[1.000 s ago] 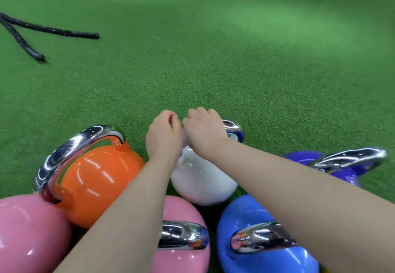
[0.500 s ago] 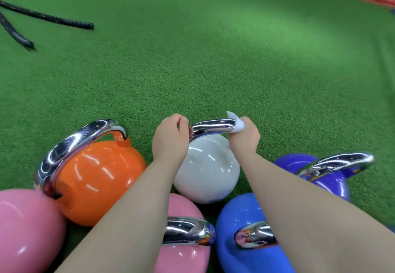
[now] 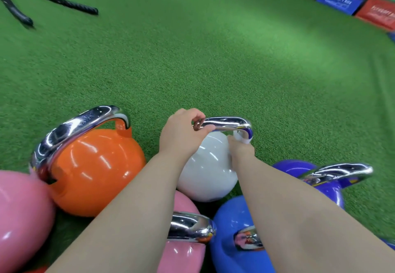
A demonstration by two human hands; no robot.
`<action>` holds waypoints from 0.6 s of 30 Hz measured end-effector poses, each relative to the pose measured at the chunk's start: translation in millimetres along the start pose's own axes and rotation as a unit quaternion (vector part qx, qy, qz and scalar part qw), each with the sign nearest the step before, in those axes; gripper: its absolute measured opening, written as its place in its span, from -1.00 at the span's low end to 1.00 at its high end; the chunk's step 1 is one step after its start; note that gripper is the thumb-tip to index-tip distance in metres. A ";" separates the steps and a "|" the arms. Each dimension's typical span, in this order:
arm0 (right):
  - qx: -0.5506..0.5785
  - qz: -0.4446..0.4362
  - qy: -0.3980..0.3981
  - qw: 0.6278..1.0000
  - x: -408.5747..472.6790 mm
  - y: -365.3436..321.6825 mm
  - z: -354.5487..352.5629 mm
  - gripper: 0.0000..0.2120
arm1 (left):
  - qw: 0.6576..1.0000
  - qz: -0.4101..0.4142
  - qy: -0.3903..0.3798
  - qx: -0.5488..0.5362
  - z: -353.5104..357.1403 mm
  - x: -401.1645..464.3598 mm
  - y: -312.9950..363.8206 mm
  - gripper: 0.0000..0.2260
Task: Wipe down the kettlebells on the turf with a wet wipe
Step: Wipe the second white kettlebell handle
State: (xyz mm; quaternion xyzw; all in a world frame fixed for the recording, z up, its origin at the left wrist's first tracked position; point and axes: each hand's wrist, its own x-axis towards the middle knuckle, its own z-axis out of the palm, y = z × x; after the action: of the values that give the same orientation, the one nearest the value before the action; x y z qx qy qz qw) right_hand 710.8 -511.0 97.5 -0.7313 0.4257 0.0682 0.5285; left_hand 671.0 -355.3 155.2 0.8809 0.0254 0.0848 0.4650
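Note:
A white kettlebell (image 3: 205, 172) with a chrome handle (image 3: 226, 123) stands on the green turf (image 3: 213, 59) in the middle of a cluster. My left hand (image 3: 181, 134) grips the left end of that handle. My right hand (image 3: 240, 151) holds a white wet wipe (image 3: 242, 137) pressed round the handle's right leg, just above the ball. Around it stand an orange kettlebell (image 3: 94, 172), two pink kettlebells (image 3: 21, 215) (image 3: 183, 251), a blue kettlebell (image 3: 233, 247) and a purple kettlebell (image 3: 329, 187).
Two black battle rope ends (image 3: 64, 1) lie on the turf at the far left. Blue and red plyo boxes (image 3: 339, 0) and dark balls line the far right edge. Open turf stretches beyond the kettlebells.
My right hand has slid the wipe from the middle of the white kettlebell's handle along to its right end and down the right leg. My left hand has kept its grip on the left end.

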 end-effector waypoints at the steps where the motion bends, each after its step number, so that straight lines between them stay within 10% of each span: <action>1: -0.004 0.007 -0.011 1.000 -1.9 -0.1 -0.4 -0.44 | 1.000 -0.005 0.000 -0.002 -0.5 -0.1 0.7 -0.83; 9: 0.010 -0.139 -0.078 0.987 -0.9 -7.9 -25.5 -0.83 | 0.999 -0.034 -0.005 -0.018 -4.9 -0.3 4.0 -0.85; 14: -0.173 -0.260 -0.137 0.940 -11.6 -19.6 -52.3 -0.75 | 0.998 -0.044 -0.011 -0.045 -4.5 2.1 2.0 -0.84; 18: -0.491 -0.421 -0.083 0.758 -39.5 -56.0 -48.0 -0.89 | 0.998 -0.043 -0.017 -0.036 -4.0 2.2 6.0 -0.84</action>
State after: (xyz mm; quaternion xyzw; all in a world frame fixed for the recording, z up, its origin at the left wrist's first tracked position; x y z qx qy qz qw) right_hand 708.1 -524.8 180.0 -0.9875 -0.0626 0.0987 0.1061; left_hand 672.3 -355.2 162.7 0.8629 0.0526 0.0505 0.5001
